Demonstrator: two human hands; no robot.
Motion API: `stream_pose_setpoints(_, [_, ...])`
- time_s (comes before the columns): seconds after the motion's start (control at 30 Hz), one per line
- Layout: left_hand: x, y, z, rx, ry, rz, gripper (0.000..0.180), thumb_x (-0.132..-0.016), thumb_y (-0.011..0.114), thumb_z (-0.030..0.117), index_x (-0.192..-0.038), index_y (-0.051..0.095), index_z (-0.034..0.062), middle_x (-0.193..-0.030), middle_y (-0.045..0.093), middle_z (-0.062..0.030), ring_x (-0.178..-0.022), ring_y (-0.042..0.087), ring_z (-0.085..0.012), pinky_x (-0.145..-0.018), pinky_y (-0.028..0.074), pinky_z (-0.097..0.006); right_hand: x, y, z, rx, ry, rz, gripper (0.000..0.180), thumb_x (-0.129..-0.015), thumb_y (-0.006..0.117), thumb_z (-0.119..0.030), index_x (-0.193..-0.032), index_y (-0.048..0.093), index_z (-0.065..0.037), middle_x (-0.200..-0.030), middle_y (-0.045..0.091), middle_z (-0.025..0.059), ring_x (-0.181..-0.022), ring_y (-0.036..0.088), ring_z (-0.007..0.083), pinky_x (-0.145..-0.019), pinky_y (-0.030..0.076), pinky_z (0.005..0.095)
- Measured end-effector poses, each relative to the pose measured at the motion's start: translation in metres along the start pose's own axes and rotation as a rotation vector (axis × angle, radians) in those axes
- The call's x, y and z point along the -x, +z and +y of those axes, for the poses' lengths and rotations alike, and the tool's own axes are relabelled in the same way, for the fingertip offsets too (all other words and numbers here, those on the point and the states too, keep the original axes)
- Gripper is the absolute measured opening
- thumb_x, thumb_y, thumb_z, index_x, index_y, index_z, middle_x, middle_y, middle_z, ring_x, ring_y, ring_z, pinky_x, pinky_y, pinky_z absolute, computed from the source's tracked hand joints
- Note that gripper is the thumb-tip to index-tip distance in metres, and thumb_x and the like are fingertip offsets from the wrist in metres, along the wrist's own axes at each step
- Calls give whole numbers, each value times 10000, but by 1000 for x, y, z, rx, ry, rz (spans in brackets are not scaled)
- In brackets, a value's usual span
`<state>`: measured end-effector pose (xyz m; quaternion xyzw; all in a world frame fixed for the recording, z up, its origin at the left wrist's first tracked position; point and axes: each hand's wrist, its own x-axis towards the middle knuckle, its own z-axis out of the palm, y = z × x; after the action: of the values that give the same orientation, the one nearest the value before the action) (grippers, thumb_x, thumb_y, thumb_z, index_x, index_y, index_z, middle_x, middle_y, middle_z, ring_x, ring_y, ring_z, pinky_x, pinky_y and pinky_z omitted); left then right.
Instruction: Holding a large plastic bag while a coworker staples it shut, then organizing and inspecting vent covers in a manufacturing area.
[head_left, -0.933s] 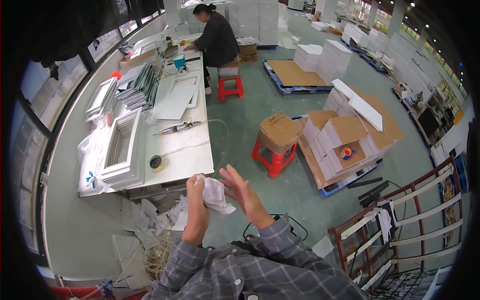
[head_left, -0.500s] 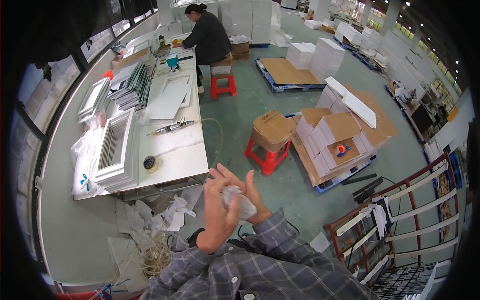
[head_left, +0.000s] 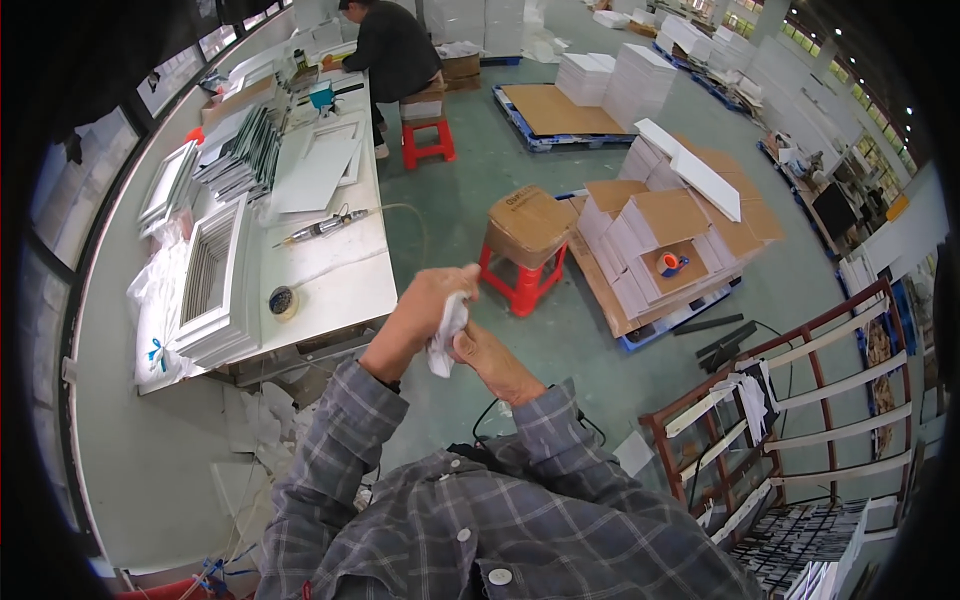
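Note:
A crumpled white cloth [head_left: 447, 338] is bunched between my two hands, in front of my body. Whether it is fabric or paper I cannot tell. My left hand [head_left: 422, 308] wraps over it from the left, its fingers curled and partly smeared by motion. From the right, my right hand [head_left: 492, 364] grips its side, thumb bent against it and the other fingers mostly hidden. Both hands are in the air, beyond the near right corner of the white worktable [head_left: 345, 280]. On that table lie a power screwdriver [head_left: 322, 228] with a cord and a roll of tape [head_left: 283, 302].
White frames [head_left: 215, 290] and grey-green strips [head_left: 240, 160] are stacked on the table. A box-topped red stool [head_left: 525, 285] stands ahead, beside a pallet of cartons [head_left: 660, 250]. A brown metal rack [head_left: 800, 400] is at right. Another person [head_left: 400, 50] sits at the table's far end.
My hands have closed in around the cloth and risen slightly; before, the fingers were more spread. My left forearm now shows more, and the view has shifted a little.

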<state>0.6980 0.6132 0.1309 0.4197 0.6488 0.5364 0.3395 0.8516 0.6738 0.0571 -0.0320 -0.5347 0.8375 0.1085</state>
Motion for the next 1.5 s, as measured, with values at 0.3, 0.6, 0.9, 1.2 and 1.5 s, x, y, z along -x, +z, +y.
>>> stream_pose_setpoints(0.3, [19, 56, 31, -56, 356, 610, 267, -1055, 540, 247, -1041, 613, -10, -914, 601, -52, -849, 543, -133, -784, 454, -276, 6, -2, -47, -612, -234, 185, 919, -1016, 208, -733, -1635, 108, -62, -1694, 172, 143, -1529, 244, 336, -1220, 253, 540])
stream_pose_setpoints(0.6, [52, 134, 9, -158, 420, 110, 546, -990, 464, 86, -1504, 352, -59, -1480, 448, -267, -1417, 393, -408, -1175, 299, -460, 2, -35, -57, -560, -349, 569, 938, -989, 316, -763, -1623, 214, -79, -1658, 268, 113, -1477, 339, 269, -1183, 322, 494])
stream_pose_setpoints(0.9, [21, 158, -22, -616, 541, -286, 519, -956, 567, 400, -1261, 543, -20, -1093, 606, -176, -999, 553, -342, -847, 435, -440, 50, -95, -20, -693, -363, 793, 851, -977, 479, -708, -1554, 366, -92, -1437, 534, 108, -1243, 560, 223, -1012, 498, 428])
stream_pose_setpoints(1.2, [52, 241, 24, -336, 496, -420, 378, -1106, 381, 278, -1061, 566, -48, -825, 599, -258, -705, 585, -361, -645, 440, -441, 144, -92, -51, -113, -908, 1525, 460, -1121, 387, -351, -1434, 513, -37, -1304, 600, 116, -1196, 585, 198, -1060, 444, 340])
stream_pose_setpoints(1.5, [17, 209, 3, -90, 394, -714, 446, -1094, 367, 311, -1194, 565, -76, -870, 638, -171, -716, 598, -242, -635, 449, -388, 149, -44, -89, 866, -894, 1627, 418, -1037, 503, -125, -1437, 486, -6, -1257, 585, 166, -1185, 575, 265, -1068, 422, 368])
